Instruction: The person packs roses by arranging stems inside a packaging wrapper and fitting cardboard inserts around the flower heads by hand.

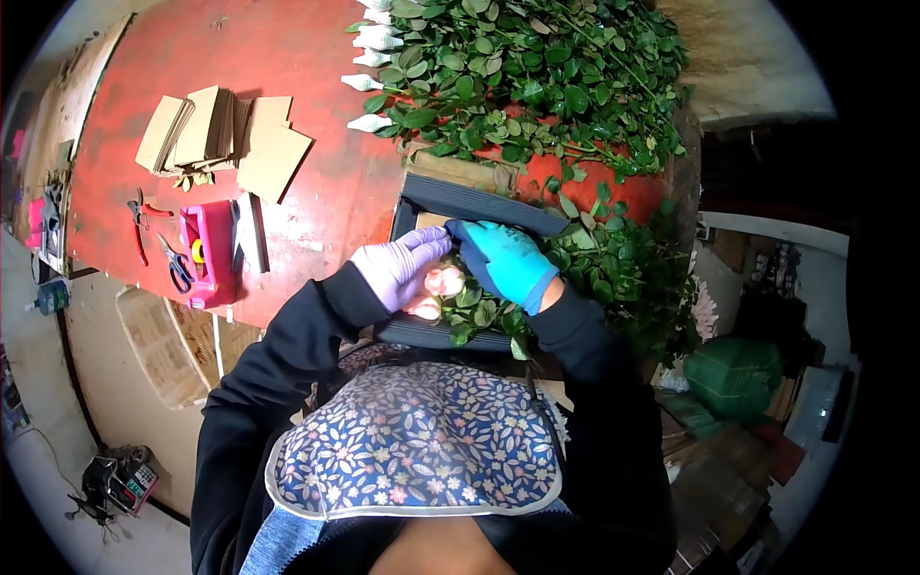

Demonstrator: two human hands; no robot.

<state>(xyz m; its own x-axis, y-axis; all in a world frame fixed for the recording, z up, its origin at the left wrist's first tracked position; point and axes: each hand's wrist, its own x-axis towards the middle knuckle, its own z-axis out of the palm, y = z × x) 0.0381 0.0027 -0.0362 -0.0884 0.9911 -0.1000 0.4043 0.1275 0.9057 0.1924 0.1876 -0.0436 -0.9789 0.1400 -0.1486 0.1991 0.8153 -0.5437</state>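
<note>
My left hand, in a lilac glove, is closed with its fingers pressed together above a black ridged-edge frame. Against its fingertips rests my right hand, in a blue glove with a dark palm, its fingers curled inward. Whatever the fingertips pinch is hidden. Pale pink rose blooms show just below my left hand, partly covered by it. Green rose leaves lie under my right hand. A piece of brown cardboard shows inside the frame behind my fingers.
Rose stems with white-netted heads cover the back right of the red table. Cardboard pieces are stacked at left. Nearer stand a pink tape dispenser, scissors and red-handled pliers. A green bundle sits at right.
</note>
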